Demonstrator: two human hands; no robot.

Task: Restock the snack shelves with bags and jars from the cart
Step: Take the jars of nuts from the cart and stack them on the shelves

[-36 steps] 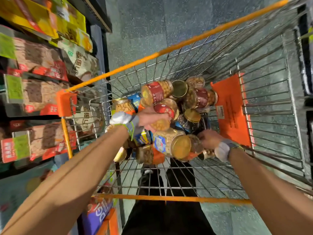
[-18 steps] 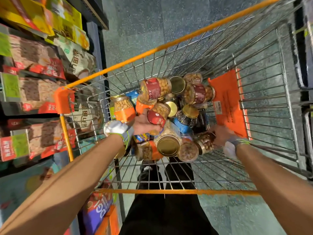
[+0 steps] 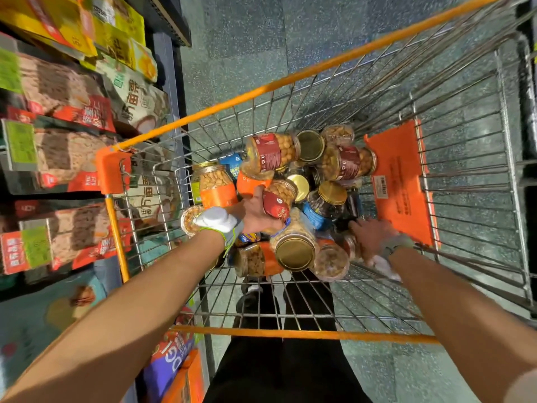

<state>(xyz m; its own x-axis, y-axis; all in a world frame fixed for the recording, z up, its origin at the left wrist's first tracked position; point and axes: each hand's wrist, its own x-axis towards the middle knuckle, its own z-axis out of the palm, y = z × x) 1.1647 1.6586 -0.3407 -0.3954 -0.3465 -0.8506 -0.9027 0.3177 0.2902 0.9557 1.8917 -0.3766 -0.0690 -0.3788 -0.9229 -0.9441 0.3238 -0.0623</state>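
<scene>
Head view, the only one. Main risk: the jars [image 3: 308, 181] sit in a loose heap at the near end of the cart [image 3: 290, 82], most on their sides, touching and stacked on each other. Pull one from the middle and whatever leans on it will likely roll or drop. Can't tell if they're glass or clear plastic, so a knock on the wire could crack one. The gold-lid jar [image 3: 295, 251] lies just right of the left wrist and rests on others, so it's probably first to shift. Second risk: a one-handed, side-on hold on a smooth round jar may slip on the lift over the rim toward the shelves [image 3: 72, 120] at left.

The left hand [image 3: 255, 212] is down in the heap, thumb and fingers curled round the red-label jar [image 3: 277, 200]. That jar lies tilted mid-pile, just right of the upright orange-label jar [image 3: 215, 184]. Looks like a real hold, but the jar is not yet clear of its neighbours.

The right hand [image 3: 372, 237] is motion-blurred at the near right of the heap, beside the orange flap [image 3: 398, 181], fingertips toward the dark jars [image 3: 325, 205]. Can't tell whether it's spread, curled or holding anything.

The shelves carry bags [image 3: 69, 80]. No bags I can confirm in the cart — just a blue pack [image 3: 232, 167] under the jars.
</scene>
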